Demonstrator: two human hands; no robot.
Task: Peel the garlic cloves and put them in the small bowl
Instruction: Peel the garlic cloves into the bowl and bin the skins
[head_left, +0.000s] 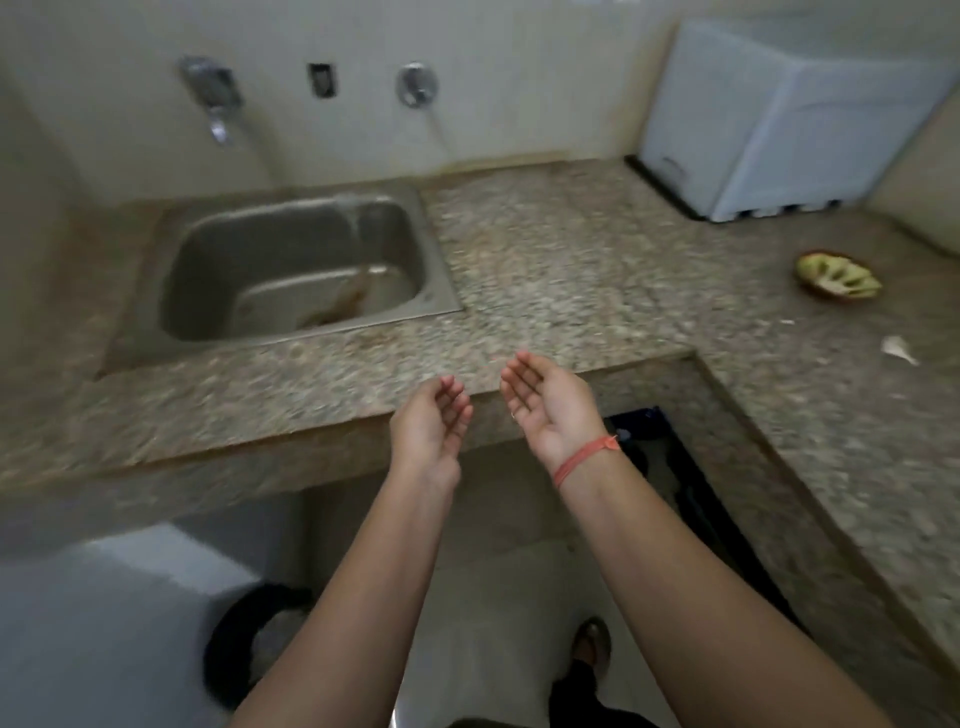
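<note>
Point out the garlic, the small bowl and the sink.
garlic (896, 347): head view, white body.
small bowl (821, 295): head view, brown near rim.
sink (270, 234): head view, inner back wall.

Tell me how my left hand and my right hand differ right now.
The right hand has an orange thread band at its wrist; the left hand has a bare wrist. The right hand's palm lies flatter and faces up more fully, while the left hand's fingers curl in more. The right hand reaches a little farther over the counter edge than the left hand. Both are palm-up, empty and apart from each other.
</note>
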